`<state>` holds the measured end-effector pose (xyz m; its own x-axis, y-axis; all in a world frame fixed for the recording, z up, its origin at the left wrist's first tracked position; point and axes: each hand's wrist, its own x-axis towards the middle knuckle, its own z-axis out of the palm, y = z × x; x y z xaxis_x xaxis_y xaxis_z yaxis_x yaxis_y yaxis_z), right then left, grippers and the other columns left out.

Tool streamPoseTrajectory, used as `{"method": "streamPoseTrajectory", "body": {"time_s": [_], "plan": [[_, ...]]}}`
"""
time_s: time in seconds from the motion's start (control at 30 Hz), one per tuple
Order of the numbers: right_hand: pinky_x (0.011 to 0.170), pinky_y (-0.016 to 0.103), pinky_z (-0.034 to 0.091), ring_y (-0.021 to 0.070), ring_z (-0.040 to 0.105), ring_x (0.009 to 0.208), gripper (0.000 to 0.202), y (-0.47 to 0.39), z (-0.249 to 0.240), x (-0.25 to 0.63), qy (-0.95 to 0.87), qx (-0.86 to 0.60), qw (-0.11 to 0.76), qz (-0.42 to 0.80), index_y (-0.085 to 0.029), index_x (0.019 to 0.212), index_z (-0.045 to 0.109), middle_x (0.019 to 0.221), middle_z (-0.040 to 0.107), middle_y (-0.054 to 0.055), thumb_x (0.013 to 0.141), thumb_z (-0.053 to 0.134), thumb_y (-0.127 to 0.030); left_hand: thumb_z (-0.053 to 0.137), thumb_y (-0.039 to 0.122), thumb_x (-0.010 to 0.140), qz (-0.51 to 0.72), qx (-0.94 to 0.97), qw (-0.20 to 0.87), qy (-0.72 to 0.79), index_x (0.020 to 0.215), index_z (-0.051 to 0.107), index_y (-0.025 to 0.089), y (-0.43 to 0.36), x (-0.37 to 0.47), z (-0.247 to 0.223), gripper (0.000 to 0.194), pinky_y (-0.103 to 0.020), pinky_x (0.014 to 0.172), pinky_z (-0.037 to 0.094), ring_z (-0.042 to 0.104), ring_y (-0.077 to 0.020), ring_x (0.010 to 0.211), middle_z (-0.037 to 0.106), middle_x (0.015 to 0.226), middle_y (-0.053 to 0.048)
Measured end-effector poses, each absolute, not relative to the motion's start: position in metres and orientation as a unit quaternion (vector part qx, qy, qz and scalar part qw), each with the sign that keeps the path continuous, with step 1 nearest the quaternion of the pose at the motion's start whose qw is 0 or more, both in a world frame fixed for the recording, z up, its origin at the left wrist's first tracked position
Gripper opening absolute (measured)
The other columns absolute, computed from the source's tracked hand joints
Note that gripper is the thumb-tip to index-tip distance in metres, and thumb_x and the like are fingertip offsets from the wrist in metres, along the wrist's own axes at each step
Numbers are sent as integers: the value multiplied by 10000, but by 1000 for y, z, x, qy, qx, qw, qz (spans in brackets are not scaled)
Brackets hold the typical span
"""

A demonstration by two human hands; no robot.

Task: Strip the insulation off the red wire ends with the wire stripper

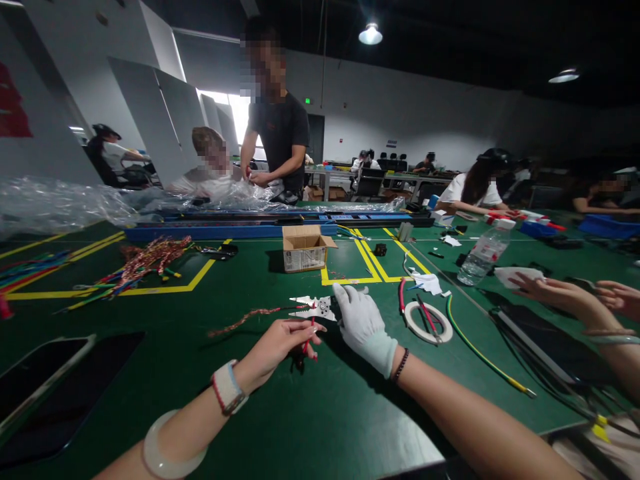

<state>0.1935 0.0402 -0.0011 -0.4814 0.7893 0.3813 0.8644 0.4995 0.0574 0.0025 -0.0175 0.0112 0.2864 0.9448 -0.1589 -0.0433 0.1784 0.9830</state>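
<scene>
My bare left hand [287, 343] pinches a thin red wire [309, 340] between thumb and fingers. Twisted bare copper strands [243, 322] with a short red stretch reach out to the left, beyond that hand. In a white glove, my right hand [361, 320] is closed round the handles of a wire stripper [320, 307]. Its toothed metal jaws point left, just above my left fingertips, and the red wire passes close by them. Whether the jaws bite on the wire I cannot tell.
A small cardboard box [304, 257] stands ahead. Stripped copper wires [155, 263] are heaped at left, near two dark flat devices. At right lie a white tape roll [411, 327], a green-yellow cable [483, 363] and a water bottle [485, 257]. A co-worker's hands [555, 297] are at far right.
</scene>
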Motion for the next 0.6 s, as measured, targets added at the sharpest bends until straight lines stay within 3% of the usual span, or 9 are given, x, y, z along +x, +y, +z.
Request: {"method": "streamPoseTrajectory", "body": {"time_s": [0.1,0.3,0.6], "plan": [[845,409,398,266,538,916,509,37,3,192,-852,-490,130,-128,-138,1330,444,1098,576,161,827,502,-194,684,417,777,379,522,618,449,772,692,99,-18,2,11,318,-280,641,507,605,-123,614,675,1016,-114],[763,365,362,257,524,872,408,40,11,195,-853,-487,121,-142,-156,1198,539,1004,592,129,792,542,-198,652,410,804,381,530,625,428,937,673,124,-19,4,8,316,-257,614,477,593,-127,618,651,846,-44],[748,367,370,261,537,881,379,42,17,198,-841,-506,120,-146,-169,1151,561,998,604,117,773,536,-180,627,383,829,413,493,649,406,1011,652,126,-21,10,7,316,-225,595,421,534,-100,611,584,755,-6]]}}
